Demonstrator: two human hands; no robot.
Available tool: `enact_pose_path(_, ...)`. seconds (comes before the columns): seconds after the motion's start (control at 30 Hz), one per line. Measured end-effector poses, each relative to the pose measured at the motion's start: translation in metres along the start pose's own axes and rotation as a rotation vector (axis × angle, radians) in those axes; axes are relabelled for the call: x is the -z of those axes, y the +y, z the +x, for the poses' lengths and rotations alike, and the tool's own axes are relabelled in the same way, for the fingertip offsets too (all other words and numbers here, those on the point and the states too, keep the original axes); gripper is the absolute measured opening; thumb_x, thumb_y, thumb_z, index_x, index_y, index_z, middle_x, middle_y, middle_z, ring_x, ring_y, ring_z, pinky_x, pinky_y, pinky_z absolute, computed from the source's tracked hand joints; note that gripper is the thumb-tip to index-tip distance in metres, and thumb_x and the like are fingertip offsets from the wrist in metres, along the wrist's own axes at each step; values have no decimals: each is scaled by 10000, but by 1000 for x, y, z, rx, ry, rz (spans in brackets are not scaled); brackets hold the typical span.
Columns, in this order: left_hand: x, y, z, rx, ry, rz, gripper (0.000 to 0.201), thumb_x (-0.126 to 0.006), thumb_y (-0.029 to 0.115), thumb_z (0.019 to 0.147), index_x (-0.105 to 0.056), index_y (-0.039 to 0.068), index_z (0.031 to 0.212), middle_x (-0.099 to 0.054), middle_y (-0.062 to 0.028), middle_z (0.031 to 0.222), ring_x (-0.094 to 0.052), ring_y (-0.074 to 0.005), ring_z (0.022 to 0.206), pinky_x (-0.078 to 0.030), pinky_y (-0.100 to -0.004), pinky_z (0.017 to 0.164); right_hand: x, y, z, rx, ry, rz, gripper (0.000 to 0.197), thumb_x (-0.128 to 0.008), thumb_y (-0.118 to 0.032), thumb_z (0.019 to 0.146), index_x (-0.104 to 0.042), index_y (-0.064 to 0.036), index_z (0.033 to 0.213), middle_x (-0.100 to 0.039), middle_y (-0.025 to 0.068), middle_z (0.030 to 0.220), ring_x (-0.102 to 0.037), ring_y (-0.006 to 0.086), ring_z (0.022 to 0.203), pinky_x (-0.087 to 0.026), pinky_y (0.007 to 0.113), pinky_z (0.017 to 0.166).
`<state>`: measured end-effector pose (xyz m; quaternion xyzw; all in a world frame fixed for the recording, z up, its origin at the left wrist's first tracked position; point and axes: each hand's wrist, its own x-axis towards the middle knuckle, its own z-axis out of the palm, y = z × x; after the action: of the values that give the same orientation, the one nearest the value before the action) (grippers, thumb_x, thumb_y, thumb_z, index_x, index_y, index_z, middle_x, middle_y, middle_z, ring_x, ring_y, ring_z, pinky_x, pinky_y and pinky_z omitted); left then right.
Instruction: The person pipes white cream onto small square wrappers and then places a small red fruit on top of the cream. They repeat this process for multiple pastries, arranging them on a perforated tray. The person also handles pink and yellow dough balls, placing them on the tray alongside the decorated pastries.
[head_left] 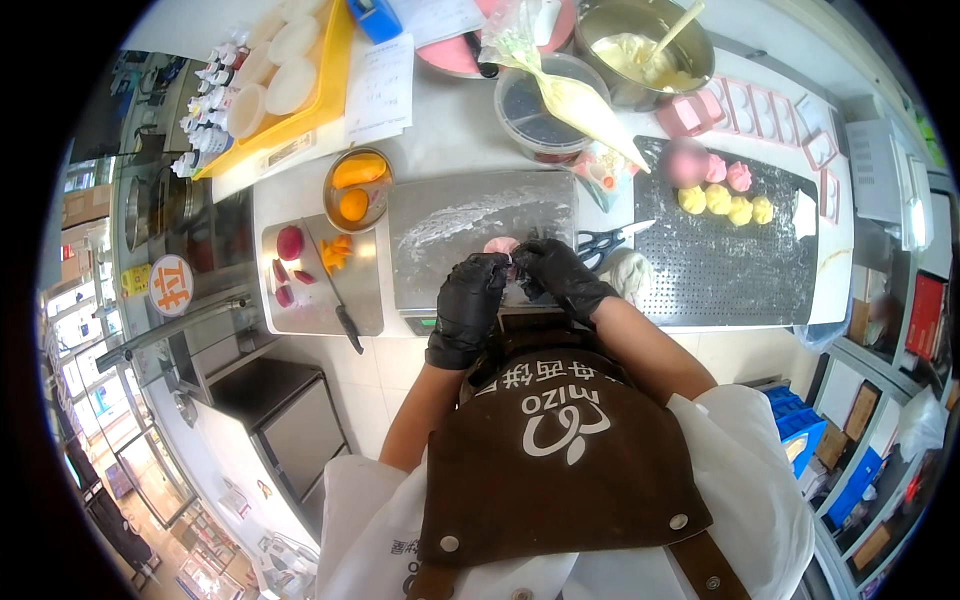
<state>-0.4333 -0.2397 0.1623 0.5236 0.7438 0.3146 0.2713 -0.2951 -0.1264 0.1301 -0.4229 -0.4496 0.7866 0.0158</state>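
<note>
In black gloves, my left hand (470, 303) and my right hand (560, 275) meet at the front edge of a flour-dusted grey metal board (470, 205). Between their pinched fingertips shows a small pink dough wrapper (502, 245); its lower part and any filling are hidden by the gloves. To the right of my right hand lie blue-handled scissors (597, 243) and a crumpled whitish cloth (630, 275). Farther right, a black perforated tray (720, 285) carries several yellow gathered dough balls (740, 209) and a few pink ones (738, 177).
Left are a metal bowl (331, 212) of mango pieces and a cutting board (345, 225) with cut red fruit (289, 242), mango pieces (337, 252) and a knife (347, 325). A filled piping bag (585, 108) rests across a plastic tub (510, 125); behind stands a pot (612, 85) of cream.
</note>
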Motion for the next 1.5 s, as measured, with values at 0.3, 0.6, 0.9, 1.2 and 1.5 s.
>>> enact_pose_path(0.3, -6, -14, 3, -116, 59, 104, 123, -624, 97, 902, -680, 99, 1011, -690, -132, 911, -658, -354, 877, -521, -436, 753, 14, -15, -12, 51, -58, -281, 300, -587, -312, 982, -696, -33, 1008, -650, 60, 766, -581, 160, 652, -462, 320, 618)
enact_pose_path(0.6, -17, -23, 4, -110, 66, 37, 161, -637, 16, 851, -678, 67, 998, -675, -150, 945, -651, -360, 884, -518, -427, 783, 16, 9, 19, 963, 116, -953, 223, -667, -172, 859, -687, -72, 1057, -625, 152, 909, -615, 364, 863, -504, 459, 783)
enact_pose_path(0.9, -10, -7, 8, -140, 112, -22, 277, -585, 32, 865, -681, 61, 1123, -681, -163, 950, -653, -379, 892, -523, -431, 780, 14, 6, 31, 901, 2, -1012, 257, -710, -194, 845, -701, -78, 1074, -660, 140, 910, -636, 360, 888, -507, 462, 793)
enact_pose_path(1.2, -9, -12, 5, -70, 65, -62, 265, -569, 28, 897, -683, 49, 1135, -675, -176, 935, -658, -365, 882, -514, -419, 763, 15, 13, 32, 1039, -50, -882, 279, -718, -171, 825, -700, -68, 1084, -667, 143, 891, -645, 360, 861, -521, 447, 767)
enact_pose_path(1.5, 17, 1, 5, -18, -35, -144, 200, -589, 59, 914, -689, 40, 1086, -684, -161, 896, -681, -317, 801, -519, -400, 704, 4, 28, 33, 1007, 48, -924, 199, -645, -186, 866, -696, -76, 1024, -672, 150, 886, -651, 351, 831, -522, 442, 739)
